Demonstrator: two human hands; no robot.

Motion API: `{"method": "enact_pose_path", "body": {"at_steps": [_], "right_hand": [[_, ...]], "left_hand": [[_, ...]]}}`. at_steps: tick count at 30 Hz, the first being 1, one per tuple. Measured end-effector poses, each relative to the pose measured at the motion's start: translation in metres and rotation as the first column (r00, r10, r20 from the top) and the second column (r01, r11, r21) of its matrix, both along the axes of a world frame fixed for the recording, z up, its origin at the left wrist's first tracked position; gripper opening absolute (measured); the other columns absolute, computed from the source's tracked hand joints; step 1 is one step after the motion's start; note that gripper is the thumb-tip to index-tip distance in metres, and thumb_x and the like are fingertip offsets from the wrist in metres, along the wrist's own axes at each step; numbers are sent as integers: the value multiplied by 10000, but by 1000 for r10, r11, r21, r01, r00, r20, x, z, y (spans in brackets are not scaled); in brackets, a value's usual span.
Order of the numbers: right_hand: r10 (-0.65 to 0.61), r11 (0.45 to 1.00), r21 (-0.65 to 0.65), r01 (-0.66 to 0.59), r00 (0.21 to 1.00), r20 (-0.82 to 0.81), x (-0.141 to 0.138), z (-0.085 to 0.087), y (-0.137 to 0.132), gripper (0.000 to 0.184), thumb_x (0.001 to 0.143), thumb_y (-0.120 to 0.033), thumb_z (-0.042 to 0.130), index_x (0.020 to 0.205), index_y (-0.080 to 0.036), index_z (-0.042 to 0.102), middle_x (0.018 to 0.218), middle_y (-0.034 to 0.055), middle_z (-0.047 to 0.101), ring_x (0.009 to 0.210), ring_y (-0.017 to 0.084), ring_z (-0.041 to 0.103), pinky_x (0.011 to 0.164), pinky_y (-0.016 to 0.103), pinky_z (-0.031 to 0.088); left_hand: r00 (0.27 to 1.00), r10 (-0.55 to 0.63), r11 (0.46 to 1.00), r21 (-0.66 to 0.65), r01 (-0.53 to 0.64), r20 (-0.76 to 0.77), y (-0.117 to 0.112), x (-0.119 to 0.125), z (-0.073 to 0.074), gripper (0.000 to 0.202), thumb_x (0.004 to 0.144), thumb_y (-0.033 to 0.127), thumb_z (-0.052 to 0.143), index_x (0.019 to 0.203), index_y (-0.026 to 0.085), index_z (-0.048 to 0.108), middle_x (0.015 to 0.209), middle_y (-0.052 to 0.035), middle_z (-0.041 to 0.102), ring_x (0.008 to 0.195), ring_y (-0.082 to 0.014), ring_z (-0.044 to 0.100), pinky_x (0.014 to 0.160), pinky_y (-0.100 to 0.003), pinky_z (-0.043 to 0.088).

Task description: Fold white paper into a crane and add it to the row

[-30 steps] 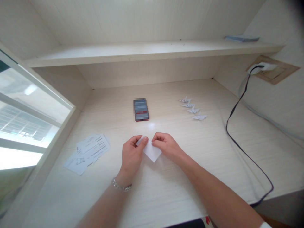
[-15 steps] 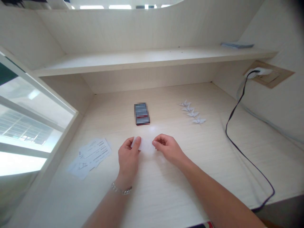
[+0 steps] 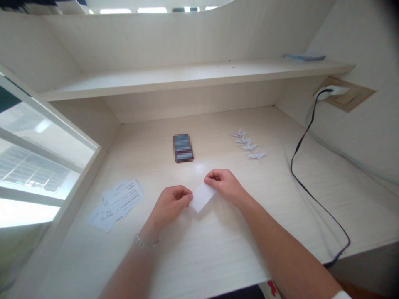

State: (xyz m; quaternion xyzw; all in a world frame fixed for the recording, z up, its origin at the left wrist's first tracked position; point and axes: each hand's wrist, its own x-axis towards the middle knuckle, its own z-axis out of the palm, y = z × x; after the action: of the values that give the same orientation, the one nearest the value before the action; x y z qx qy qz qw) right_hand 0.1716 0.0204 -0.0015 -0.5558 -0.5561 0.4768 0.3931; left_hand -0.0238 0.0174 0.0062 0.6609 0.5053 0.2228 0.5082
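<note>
A small white piece of paper point(image 3: 202, 197) is stretched between my two hands above the desk, tilted to a diamond-like angle. My left hand point(image 3: 174, 204), with a bracelet at its wrist, pinches the paper's left corner between thumb and fingers. At the upper right corner, my right hand point(image 3: 225, 183) grips the paper the same way. Beyond my hands lies a phone point(image 3: 183, 148) with a blurred screen. Several folded paper cranes point(image 3: 248, 146) stand in a slanting row to the right of the phone.
Printed paper sheets point(image 3: 120, 203) lie overlapping at the left. A black cable point(image 3: 307, 191) runs from the wall socket point(image 3: 346, 97) down to the desk's right edge. Above the back of the desk is a shelf point(image 3: 174, 81) with a thin bluish item point(image 3: 305, 57).
The paper has been turned and now shows more of its face. My left hand has moved from holding its left side to pinching a corner; my right hand is slightly higher.
</note>
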Motion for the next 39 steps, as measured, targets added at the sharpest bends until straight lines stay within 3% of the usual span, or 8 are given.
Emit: {"method": "enact_pose_path", "body": {"at_steps": [4,7,9,11,13,19,26,39], "right_hand": [[-111,993,31,112,994,-20,20,-1,7,154,694,-296,582,697,-148,626,631,6,599,571,121,515,530,232,370],[-183,982,47,185,982,-48,24,-1,6,169,693,-311,593,706,-145,624,647,12,601,575,122,518,529,233,376],[-123,992,29,124,991,-49,16,0,2,165,707,-309,591,715,-149,630,664,19,615,595,129,535,546,237,393],[-40,999,29,41,999,-23,5,1,-2,143,719,-287,589,732,-156,647,698,28,638,639,139,558,585,246,413],[-15,1000,18,16,999,-38,-6,0,-5,141,728,-284,592,747,-158,652,730,35,650,670,146,570,610,251,428],[67,987,-132,-93,980,-189,-9,-7,-5,196,744,-340,599,780,-149,628,628,7,600,544,111,527,519,227,421],[-35,991,-131,13,985,-166,-10,-14,-2,216,738,-355,608,784,-146,632,558,-12,560,457,95,491,436,212,386],[-63,997,-43,59,991,-115,-14,-14,8,212,757,-358,581,799,-163,652,550,-4,553,424,95,466,388,213,369]], "left_hand": [[1000,-6,1000,-18,5,-25,4,-9,-1,115,707,242,563,711,160,643,628,-3,631,572,-125,530,518,-216,371],[995,94,996,5,-94,14,4,-6,-2,140,723,266,559,750,156,641,655,-16,642,612,-138,557,549,-224,399],[983,169,985,32,-171,70,2,1,-1,181,739,293,553,808,153,644,706,-29,657,644,-144,570,584,-232,422],[981,136,990,10,-139,138,-1,9,-2,229,755,320,549,881,157,650,806,-44,676,710,-155,593,629,-238,440],[986,94,996,-6,-94,136,-2,14,-2,248,763,351,549,860,155,665,789,-47,679,696,-158,594,621,-239,443],[967,204,978,-68,-196,151,5,10,-8,270,766,386,551,810,146,670,736,-47,676,636,-152,579,559,-228,431],[961,224,974,-55,-218,165,7,8,-11,273,769,391,550,827,153,670,744,-47,679,641,-154,583,562,-231,435],[954,259,966,-47,-255,154,10,8,-11,270,751,380,577,869,155,668,785,-43,693,664,-159,594,573,-239,447]]}}
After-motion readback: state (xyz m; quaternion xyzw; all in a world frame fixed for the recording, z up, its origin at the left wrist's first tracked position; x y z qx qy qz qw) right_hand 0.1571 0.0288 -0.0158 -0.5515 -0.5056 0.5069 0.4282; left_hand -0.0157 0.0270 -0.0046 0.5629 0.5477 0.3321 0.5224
